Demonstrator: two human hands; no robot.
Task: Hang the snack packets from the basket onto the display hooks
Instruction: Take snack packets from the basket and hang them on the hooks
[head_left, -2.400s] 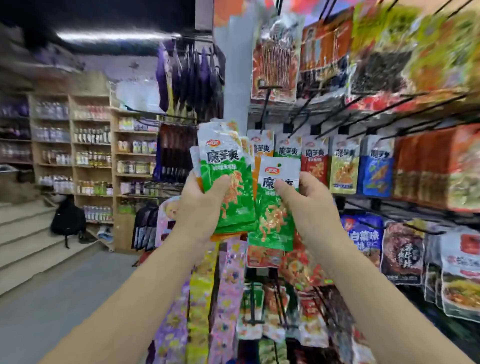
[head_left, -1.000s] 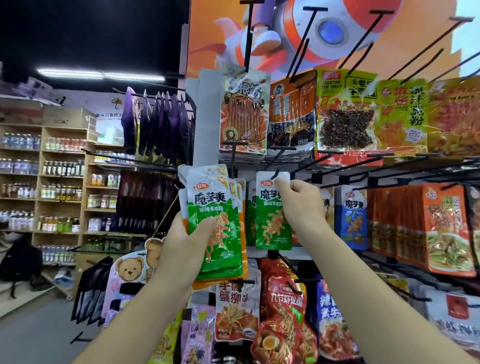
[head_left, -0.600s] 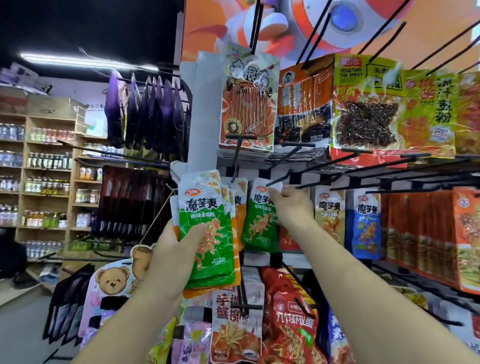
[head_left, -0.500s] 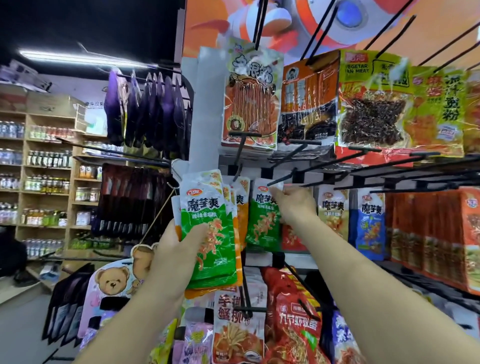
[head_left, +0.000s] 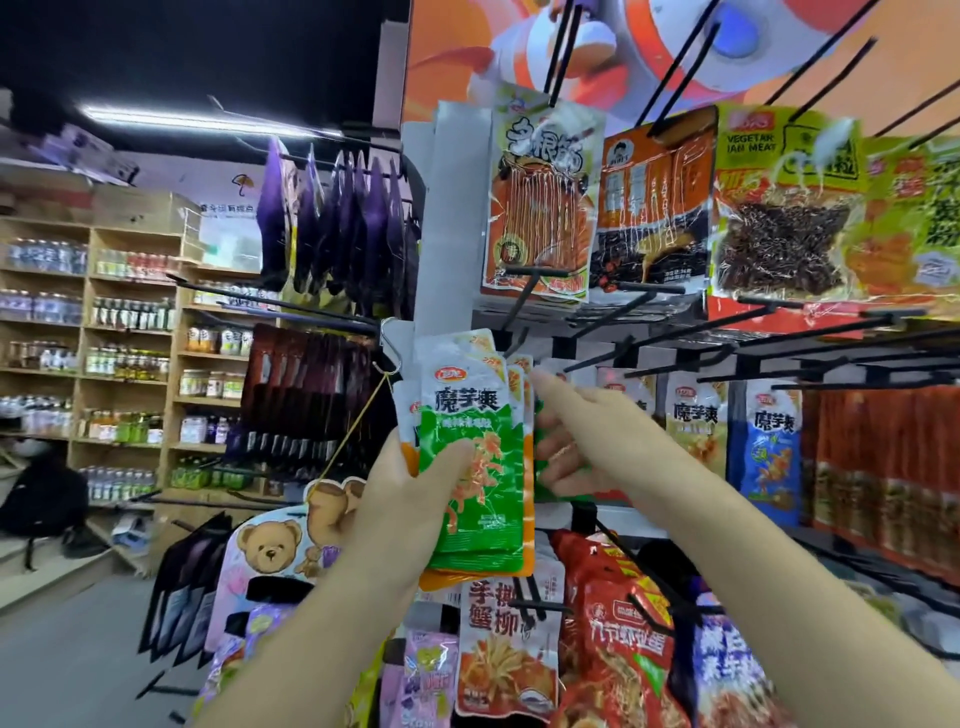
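Observation:
My left hand (head_left: 410, 499) grips a fanned stack of snack packets (head_left: 470, 447), green in front and orange behind, held upright before the display. My right hand (head_left: 587, 436) is just right of the stack, index finger straight and touching the stack's upper right edge, the other fingers loosely bent. Behind that hand hangs a green packet (head_left: 569, 493), mostly hidden, under a black display hook (head_left: 597, 358). I cannot see the right hand holding anything. No basket is in view.
Yellow (head_left: 696, 426) and blue (head_left: 771, 447) packets hang to the right on neighbouring hooks. Large snack bags (head_left: 540, 208) hang on the row above, red bags (head_left: 623, 649) below. Bare black hooks (head_left: 831, 338) jut out at right. Purple bags (head_left: 337, 223) and bottle shelves (head_left: 124, 338) stand left.
My right hand carried one green packet up to a hook, left it hanging there, and has come back left to the stack. The left hand stayed holding the stack.

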